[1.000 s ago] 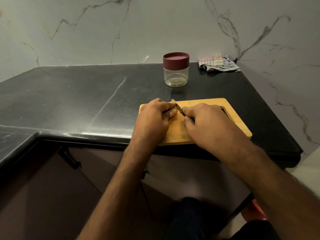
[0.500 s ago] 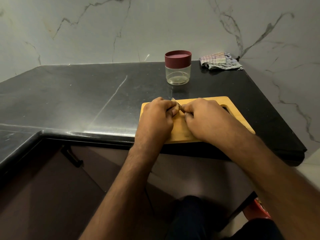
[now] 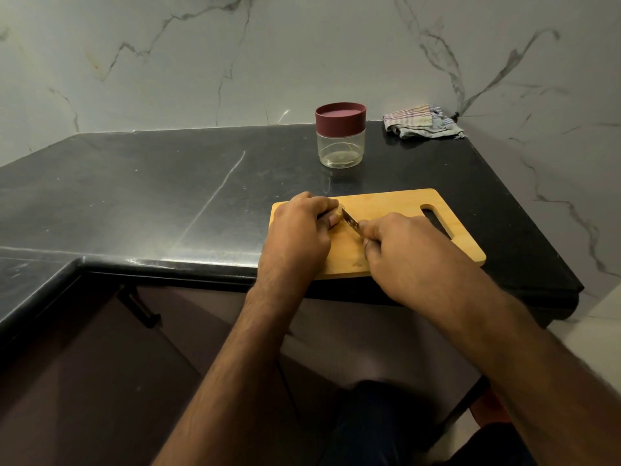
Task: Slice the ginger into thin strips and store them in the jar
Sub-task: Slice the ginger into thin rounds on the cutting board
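Desk [image 3: 134, 196]: black, L-shaped, against marble wall.
Jar [image 3: 340, 136]: clear, maroon lid on, upright, behind the board, well apart from the hands.
Cloth [image 3: 421, 122]: striped, crumpled, far right corner.
Board [image 3: 396, 203]: wooden, at the desk's front edge, handle slot to the right.
Ginger [image 3: 340, 211]: on the board's left part, mostly hidden; long axis unclear.
Left hand [image 3: 299, 233]: fingers curled over the ginger, holding it down.
Right hand [image 3: 410, 250]: fingers closed round the knife [image 3: 353, 223]; blade points away and left, against the ginger.

Left hand [image 3: 299, 230] pins ginger [image 3: 340, 211]; right hand [image 3: 408, 250] grips knife [image 3: 352, 222]
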